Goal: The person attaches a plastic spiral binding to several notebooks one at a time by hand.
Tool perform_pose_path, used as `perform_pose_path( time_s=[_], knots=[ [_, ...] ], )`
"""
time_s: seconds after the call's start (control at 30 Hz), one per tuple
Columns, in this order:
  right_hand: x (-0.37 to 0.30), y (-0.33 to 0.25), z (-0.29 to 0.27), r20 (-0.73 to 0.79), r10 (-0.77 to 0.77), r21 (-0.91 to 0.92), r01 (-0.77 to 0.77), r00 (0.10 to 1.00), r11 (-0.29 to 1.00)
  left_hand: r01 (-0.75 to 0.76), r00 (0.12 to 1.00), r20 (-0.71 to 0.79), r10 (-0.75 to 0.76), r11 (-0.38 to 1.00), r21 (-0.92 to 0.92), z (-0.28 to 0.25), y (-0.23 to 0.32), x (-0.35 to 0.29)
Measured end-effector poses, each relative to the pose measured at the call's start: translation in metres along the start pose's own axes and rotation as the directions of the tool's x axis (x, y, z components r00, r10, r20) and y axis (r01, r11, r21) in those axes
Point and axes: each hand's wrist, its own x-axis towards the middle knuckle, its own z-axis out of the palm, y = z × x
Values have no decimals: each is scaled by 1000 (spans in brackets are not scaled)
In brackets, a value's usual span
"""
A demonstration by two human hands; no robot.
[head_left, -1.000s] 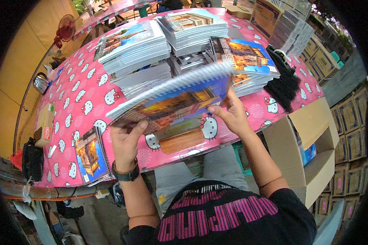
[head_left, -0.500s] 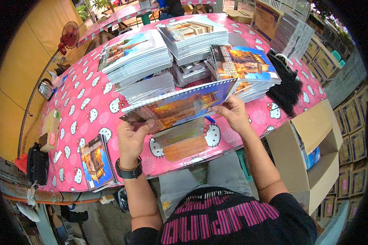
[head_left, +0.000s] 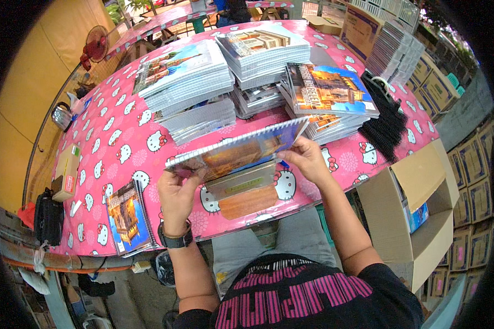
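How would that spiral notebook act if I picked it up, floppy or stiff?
The spiral notebook is probably stiff: it spans almost straight between the left hand and right hand. Its shiny-looking cover might feel slippery, and the coiled edge could let it swing open.

A spiral-bound notebook, thin and seemingly closed, is held up over the desk between the left hand and the right hand. Its glossy cover — a golden-lit stone building against deep blue — faces the person, steeply tilted. The white coil edge runs along the top, slanting upward from left to right — higher at the right end.
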Motion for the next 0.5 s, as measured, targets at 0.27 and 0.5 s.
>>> perform_pose_path(
  time_s=[0.27,0.5],
  knots=[
    [-4,12,19,120,-65,277,29,991,960,25,998,-57,-36,981,-193,-14,-44,-35],
    [-26,10,63,123,36,391,-81,992,917,-116,955,-296,21,944,-309,0,-58,-19]
  ],
)
